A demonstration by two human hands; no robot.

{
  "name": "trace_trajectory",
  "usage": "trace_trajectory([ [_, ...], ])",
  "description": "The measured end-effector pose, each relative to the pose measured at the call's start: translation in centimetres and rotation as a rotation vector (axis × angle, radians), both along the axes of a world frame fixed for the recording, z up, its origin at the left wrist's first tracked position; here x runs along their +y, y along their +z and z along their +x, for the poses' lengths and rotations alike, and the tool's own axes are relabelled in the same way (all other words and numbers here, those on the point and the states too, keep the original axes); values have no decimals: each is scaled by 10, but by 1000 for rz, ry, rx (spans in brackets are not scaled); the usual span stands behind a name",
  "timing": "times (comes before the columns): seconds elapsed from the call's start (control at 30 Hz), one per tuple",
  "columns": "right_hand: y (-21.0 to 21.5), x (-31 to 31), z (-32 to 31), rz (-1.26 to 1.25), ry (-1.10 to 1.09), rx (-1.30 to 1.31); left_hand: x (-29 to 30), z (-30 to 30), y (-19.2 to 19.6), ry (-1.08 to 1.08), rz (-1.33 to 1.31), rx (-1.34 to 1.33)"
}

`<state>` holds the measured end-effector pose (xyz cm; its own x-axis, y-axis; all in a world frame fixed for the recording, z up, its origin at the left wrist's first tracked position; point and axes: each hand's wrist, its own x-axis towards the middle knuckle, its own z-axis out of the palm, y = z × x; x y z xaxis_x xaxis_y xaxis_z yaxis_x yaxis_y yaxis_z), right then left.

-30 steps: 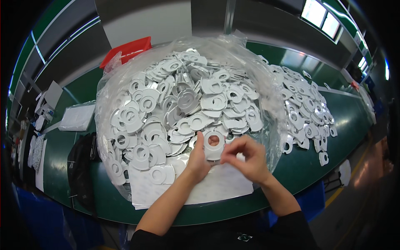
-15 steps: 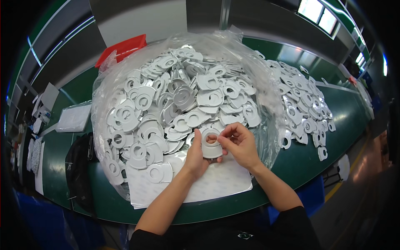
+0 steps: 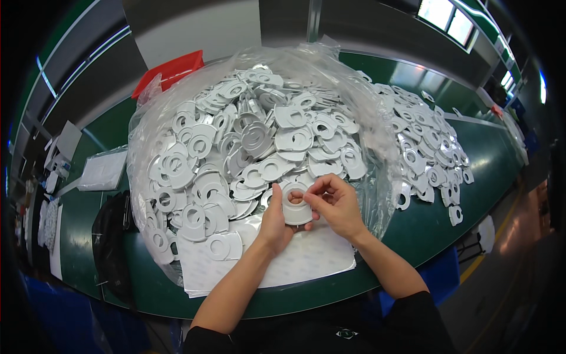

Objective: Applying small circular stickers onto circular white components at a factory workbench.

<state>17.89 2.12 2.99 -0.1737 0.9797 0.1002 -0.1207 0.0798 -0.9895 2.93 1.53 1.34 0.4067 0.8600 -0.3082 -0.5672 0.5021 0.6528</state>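
Both hands have crept up toward the bag since a second ago. On the green worktop (image 3: pixel 471 177), a clear bag (image 3: pixel 177 118) heaped with white discs remains; sorted ones spread toward the right edge. Left hand (image 3: pixel 274 221) and right hand (image 3: pixel 336 203) pinch one white disc (image 3: pixel 296 206) near the front edge.

2 hands (image 3: pixel 312 212), 1 clear bag (image 3: pixel 365 112), 1 red bin (image 3: pixel 171 71), white ring parts (image 3: pixel 259 135) too many to count.

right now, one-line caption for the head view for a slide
Both hands, left hand and right hand, hold one white ring part before a clear bag heaped with them.
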Motion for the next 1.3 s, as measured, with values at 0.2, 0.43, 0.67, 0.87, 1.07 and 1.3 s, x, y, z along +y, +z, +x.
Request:
trace_trajectory([
  [0.2, 1, 0, 0, 10, -4, -29, 1, -1, -4, -11, 25, -23],
  [0.43, 5, -4, -2, 80, -49, -146, 0, -1, 0, -19, 46, -55],
  [0.67, 5, -5, -2, 656, -213, -570, -3, 1, 9, 17, 4, -57],
  [0.87, 15, -13, -10, 833, -318, -747, -3, -3, 6, -29, 22, -44],
  [1.07, 11, -27, -19, 842, -331, -945, -1, -1, 0, 131, -41, -78],
  [1.3, 7, -22, -19, 585, -231, -709, -3, 0, 2, 166, 41, -189],
])
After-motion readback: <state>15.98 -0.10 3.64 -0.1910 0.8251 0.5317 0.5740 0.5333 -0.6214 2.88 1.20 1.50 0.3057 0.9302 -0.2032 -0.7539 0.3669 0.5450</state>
